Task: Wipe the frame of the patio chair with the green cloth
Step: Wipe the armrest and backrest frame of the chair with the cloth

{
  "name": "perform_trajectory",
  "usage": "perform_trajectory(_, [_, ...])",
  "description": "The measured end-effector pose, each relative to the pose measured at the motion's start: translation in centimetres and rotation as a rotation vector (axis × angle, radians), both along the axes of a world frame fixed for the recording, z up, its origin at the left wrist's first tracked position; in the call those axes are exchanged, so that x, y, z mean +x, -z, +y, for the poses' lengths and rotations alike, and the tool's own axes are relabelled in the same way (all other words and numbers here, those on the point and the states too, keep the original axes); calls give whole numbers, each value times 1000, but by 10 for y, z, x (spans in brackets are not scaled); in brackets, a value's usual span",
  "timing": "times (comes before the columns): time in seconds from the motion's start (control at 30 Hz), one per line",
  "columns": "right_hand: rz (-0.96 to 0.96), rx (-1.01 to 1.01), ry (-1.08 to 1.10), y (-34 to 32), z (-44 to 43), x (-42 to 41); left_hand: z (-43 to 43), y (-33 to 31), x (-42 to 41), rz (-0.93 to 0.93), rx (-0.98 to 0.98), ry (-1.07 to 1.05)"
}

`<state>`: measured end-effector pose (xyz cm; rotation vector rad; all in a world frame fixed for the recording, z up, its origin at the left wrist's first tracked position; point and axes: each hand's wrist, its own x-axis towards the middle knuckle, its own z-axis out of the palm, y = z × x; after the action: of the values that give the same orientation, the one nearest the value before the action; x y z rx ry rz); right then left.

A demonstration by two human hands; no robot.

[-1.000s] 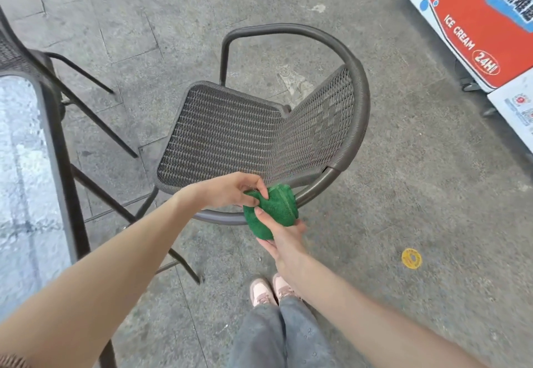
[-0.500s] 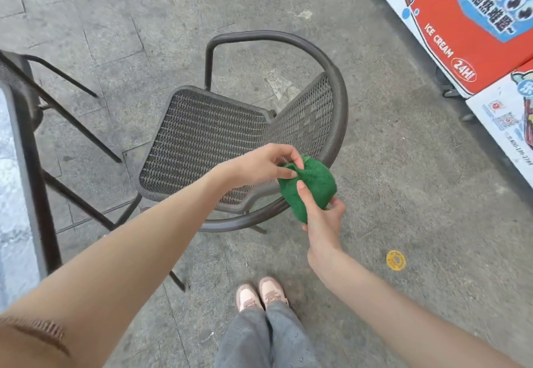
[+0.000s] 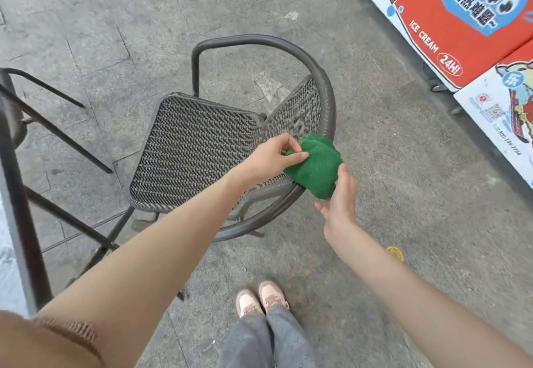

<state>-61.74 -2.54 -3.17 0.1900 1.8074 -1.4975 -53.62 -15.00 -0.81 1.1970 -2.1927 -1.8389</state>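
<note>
A dark brown patio chair (image 3: 326,85) with a woven mesh seat and a curved tube frame stands on the pavement in front of me. The green cloth (image 3: 315,165) is bunched over the frame where the backrest meets the near armrest. My left hand (image 3: 271,157) pinches the cloth's upper left edge between thumb and fingers. My right hand (image 3: 340,200) is just below and right of the cloth, fingers spread, its thumb touching the cloth's lower right side.
A dark metal table frame (image 3: 17,183) with slanted legs stands at the left. Ice cream freezers (image 3: 461,21) with red and white panels line the upper right. My shoes (image 3: 261,298) are on the grey pavement below the chair. A yellow spot (image 3: 395,252) marks the ground.
Both hands and the cloth have moved along the frame from the near armrest up toward the backrest. My right hand has loosened from gripping the cloth to open fingers beneath it.
</note>
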Motion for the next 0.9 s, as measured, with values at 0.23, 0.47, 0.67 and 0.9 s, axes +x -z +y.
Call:
perform_trajectory(0.23, [27, 63, -175, 9, 10, 10, -9, 5, 12, -22, 75, 107])
perform_trajectory(0.47, [-36, 10, -247, 19, 39, 65, -16, 7, 57, -123, 182, 337])
perform_trajectory(0.67, [-229, -45, -406, 24, 53, 96, -9, 24, 99, -193, 231, 335])
perform_trajectory(0.9, [-472, -47, -458, 21, 53, 121, -14, 34, 137, -310, 234, 338])
